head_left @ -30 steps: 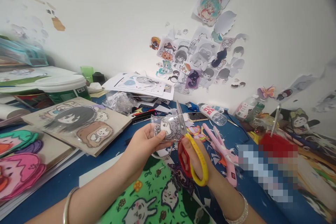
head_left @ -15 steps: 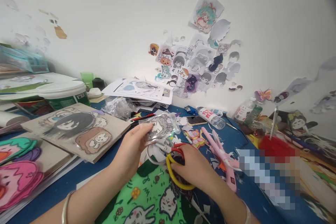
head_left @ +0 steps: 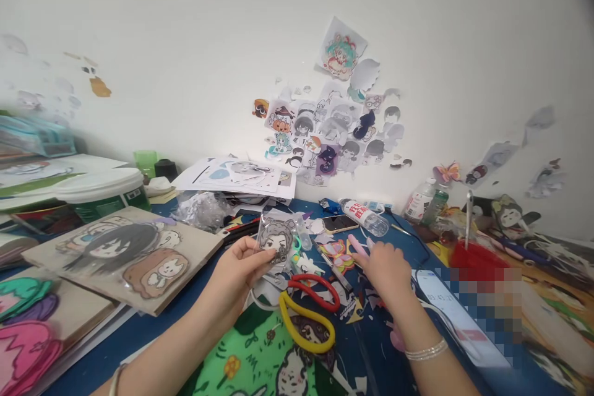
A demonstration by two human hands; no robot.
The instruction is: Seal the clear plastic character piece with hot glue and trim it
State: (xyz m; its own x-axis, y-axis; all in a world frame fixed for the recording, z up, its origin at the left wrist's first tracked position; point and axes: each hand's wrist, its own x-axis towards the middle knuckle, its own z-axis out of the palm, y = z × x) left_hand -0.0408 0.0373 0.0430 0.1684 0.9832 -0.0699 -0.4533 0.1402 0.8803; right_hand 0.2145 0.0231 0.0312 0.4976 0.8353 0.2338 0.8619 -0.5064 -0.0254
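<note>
Here, blue table (head_left: 197, 278) cluttered, wall (head_left: 208, 62) picture-dotted; left fingers (head_left: 263, 258) pinch cutout (head_left: 277, 234); right fingers (head_left: 394, 253): hold unclear.

Left hand (head_left: 245, 263): pinching, thumb (head_left: 263, 260) pressing opposite the fingers (head_left: 245, 247)
Right hand (head_left: 386, 269): facing palm-down, fingers (head_left: 370, 267) curling below the knuckles (head_left: 386, 249)
Forearms (head_left: 199, 315): slanting inward, wrists (head_left: 225, 291) lying behind the fingers

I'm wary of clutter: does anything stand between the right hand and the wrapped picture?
Nothing visible rises between the right hand, at the pink tool, and the wrapped picture in the left hand. A butterfly cutout and a slim tool lie on the table between them; the scissors are nearer the person.
</note>
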